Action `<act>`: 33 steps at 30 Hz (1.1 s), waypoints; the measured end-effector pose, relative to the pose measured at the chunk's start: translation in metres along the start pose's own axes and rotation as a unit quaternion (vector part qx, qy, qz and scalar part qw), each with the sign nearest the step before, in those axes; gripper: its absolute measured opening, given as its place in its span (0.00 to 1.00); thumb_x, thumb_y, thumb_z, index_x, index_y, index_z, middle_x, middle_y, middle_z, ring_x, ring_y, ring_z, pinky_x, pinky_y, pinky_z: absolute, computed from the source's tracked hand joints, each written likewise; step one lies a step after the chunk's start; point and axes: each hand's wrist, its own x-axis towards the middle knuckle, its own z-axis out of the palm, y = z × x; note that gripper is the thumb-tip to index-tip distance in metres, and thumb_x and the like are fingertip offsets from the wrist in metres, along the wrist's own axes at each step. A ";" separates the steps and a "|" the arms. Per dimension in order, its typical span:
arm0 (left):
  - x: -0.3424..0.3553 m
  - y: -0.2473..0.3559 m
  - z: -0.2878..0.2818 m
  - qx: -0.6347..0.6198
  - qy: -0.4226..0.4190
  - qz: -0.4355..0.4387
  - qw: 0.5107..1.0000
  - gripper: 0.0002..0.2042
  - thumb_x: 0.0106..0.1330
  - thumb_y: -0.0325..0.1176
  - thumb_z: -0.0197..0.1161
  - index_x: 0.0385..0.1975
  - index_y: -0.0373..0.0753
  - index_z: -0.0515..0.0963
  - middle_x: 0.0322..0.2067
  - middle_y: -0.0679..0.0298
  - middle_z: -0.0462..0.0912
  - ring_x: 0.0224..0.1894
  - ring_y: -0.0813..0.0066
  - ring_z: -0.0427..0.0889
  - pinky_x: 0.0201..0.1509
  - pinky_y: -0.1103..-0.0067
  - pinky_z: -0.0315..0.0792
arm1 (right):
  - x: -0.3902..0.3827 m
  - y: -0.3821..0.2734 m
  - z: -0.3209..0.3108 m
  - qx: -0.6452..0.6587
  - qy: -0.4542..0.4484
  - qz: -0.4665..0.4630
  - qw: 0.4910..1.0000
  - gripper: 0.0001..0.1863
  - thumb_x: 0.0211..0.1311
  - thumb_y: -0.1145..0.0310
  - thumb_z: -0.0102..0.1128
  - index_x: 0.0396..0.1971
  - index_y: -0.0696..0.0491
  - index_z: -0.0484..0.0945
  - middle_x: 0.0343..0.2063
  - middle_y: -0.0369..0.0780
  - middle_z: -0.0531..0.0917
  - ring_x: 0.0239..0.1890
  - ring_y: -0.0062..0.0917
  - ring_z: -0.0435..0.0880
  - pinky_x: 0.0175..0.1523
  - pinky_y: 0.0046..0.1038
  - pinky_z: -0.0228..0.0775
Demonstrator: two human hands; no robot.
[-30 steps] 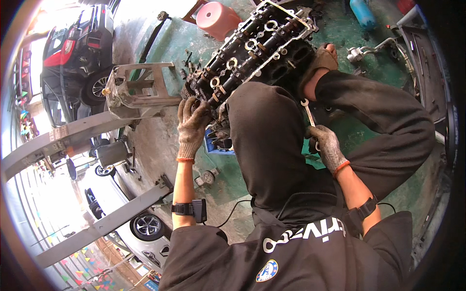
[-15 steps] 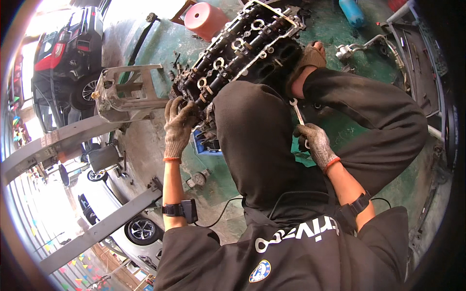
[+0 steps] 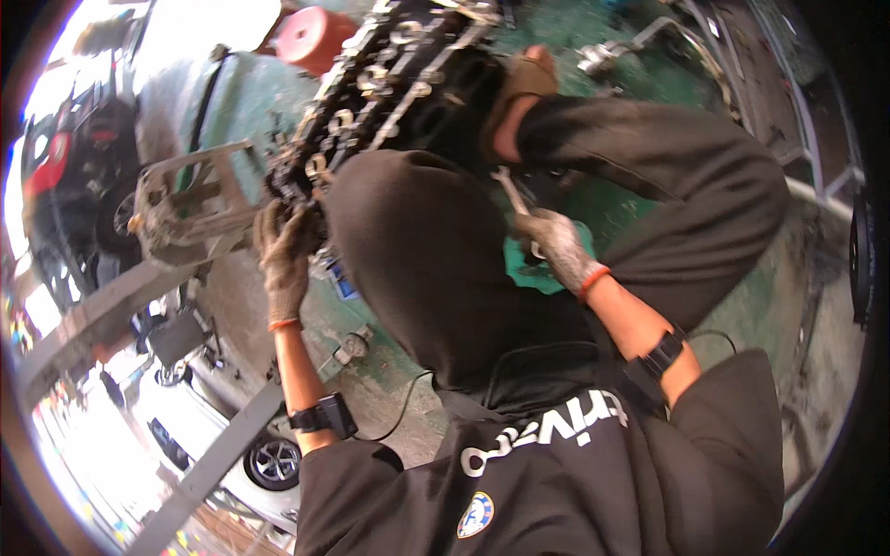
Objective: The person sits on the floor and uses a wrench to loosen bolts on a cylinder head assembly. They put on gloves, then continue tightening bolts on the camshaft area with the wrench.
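Observation:
A dirty engine (image 3: 385,79) with its camshafts exposed lies in front of me, beyond my raised knee. My left hand (image 3: 284,264), in a grimy knitted glove, is at its near left end, fingers bent against the parts there; the fingertips blur into the dark metal. In my gloved right hand (image 3: 556,243) is a wrench (image 3: 511,192), gripped near its lower end. Its open jaw points up and away, toward my foot, apart from the engine. Beneath this hand is a bright green object (image 3: 545,269), largely covered.
A grey metal frame (image 3: 190,208) stands left of the engine, by a long grey beam (image 3: 93,310). A red stool (image 3: 315,42) is beyond it. A blue crate (image 3: 341,280) lies under the engine's near end. Cars are parked left; metal racking (image 3: 788,83) stands right.
The whole view has shifted, with the engine and both hands now farther left in the picture, and it is blurred. The right hand still holds the wrench; the left stays at the engine's end.

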 end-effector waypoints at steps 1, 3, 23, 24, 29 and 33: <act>0.001 -0.001 -0.003 0.046 -0.006 0.043 0.998 0.17 0.63 0.24 0.66 0.51 0.49 0.85 0.63 0.54 0.75 0.69 0.48 0.67 0.73 0.63 0.62 | 0.001 0.002 -0.001 -0.004 -0.022 -0.015 1.000 0.14 0.65 0.59 0.61 0.30 0.56 0.80 0.22 0.32 0.75 0.21 0.17 0.68 0.25 0.26 0.61; 0.004 0.000 -0.005 0.055 0.016 0.092 0.994 0.13 0.62 0.21 0.64 0.43 0.44 0.87 0.59 0.55 0.80 0.68 0.47 0.69 0.72 0.63 0.64 | 0.002 0.006 -0.002 0.031 -0.035 0.004 0.999 0.14 0.65 0.59 0.62 0.30 0.55 0.79 0.21 0.31 0.74 0.21 0.16 0.68 0.25 0.26 0.62; 0.004 0.013 0.007 0.037 0.033 0.031 0.998 0.10 0.61 0.22 0.65 0.42 0.41 0.85 0.58 0.58 0.80 0.66 0.49 0.71 0.69 0.62 0.69 | 0.011 0.012 -0.001 -0.071 -0.007 0.034 0.997 0.21 0.59 0.53 0.59 0.26 0.59 0.81 0.19 0.41 0.81 0.22 0.30 0.80 0.30 0.36 0.72; 0.003 0.013 0.009 0.036 0.044 0.022 0.998 0.10 0.61 0.22 0.65 0.42 0.40 0.85 0.59 0.58 0.80 0.66 0.49 0.71 0.70 0.62 0.69 | 0.012 0.014 -0.001 -0.061 -0.008 0.019 0.998 0.21 0.59 0.53 0.59 0.26 0.59 0.81 0.19 0.41 0.81 0.22 0.30 0.80 0.30 0.36 0.71; 0.000 0.011 0.006 0.018 0.029 0.042 0.999 0.11 0.60 0.21 0.66 0.42 0.41 0.85 0.61 0.55 0.78 0.67 0.48 0.70 0.70 0.62 0.68 | 0.016 0.021 -0.003 -0.093 -0.007 0.025 0.995 0.21 0.58 0.52 0.59 0.26 0.59 0.81 0.19 0.42 0.81 0.22 0.32 0.80 0.30 0.36 0.70; 0.006 0.012 0.004 0.019 0.022 0.064 0.998 0.11 0.60 0.21 0.67 0.41 0.41 0.85 0.60 0.55 0.79 0.67 0.49 0.71 0.70 0.61 0.68 | 0.020 0.022 -0.003 -0.096 -0.021 0.016 0.995 0.21 0.58 0.52 0.60 0.26 0.58 0.82 0.18 0.42 0.81 0.23 0.33 0.80 0.32 0.38 0.71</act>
